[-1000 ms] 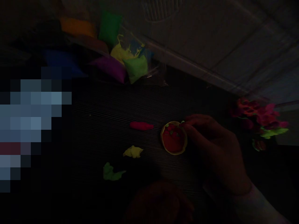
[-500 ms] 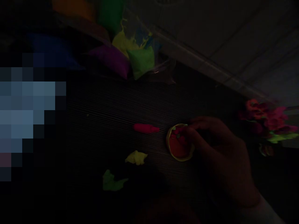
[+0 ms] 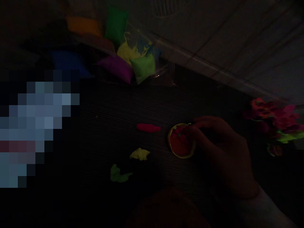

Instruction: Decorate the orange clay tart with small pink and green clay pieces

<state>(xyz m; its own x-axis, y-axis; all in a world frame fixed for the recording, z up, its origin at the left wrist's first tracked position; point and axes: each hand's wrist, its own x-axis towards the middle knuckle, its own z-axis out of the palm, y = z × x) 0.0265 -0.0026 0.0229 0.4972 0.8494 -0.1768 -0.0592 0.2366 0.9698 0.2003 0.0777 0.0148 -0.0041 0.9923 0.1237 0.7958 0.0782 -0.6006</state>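
Observation:
The scene is very dark. My right hand (image 3: 225,155) is at a small round clay dish (image 3: 181,144) with a yellow rim and a red-orange middle. Its thumb and fingers are pinched together over the dish's upper right edge, and they hide what is between them. Small red pieces with a bit of green lie inside the dish near the fingertips. Left of it is a pink clay roll (image 3: 148,127), with a yellow clay scrap (image 3: 140,154) and a green clay scrap (image 3: 120,174) below. A dim reddish shape at the bottom may be my left hand (image 3: 171,207); no fingers can be made out.
Soft clay packs lie at the back left, among them orange (image 3: 84,27), dark green (image 3: 116,25), purple (image 3: 116,68) and light green (image 3: 143,68). Pink and red flower-like pieces (image 3: 276,115) sit at the right by a small round piece (image 3: 275,149). A pale wall (image 3: 225,47) borders the dark table.
The view has shifted slightly, showing more of the packs at the back. My right hand stays pinched at the dish, and the clay pieces keep their places on the table.

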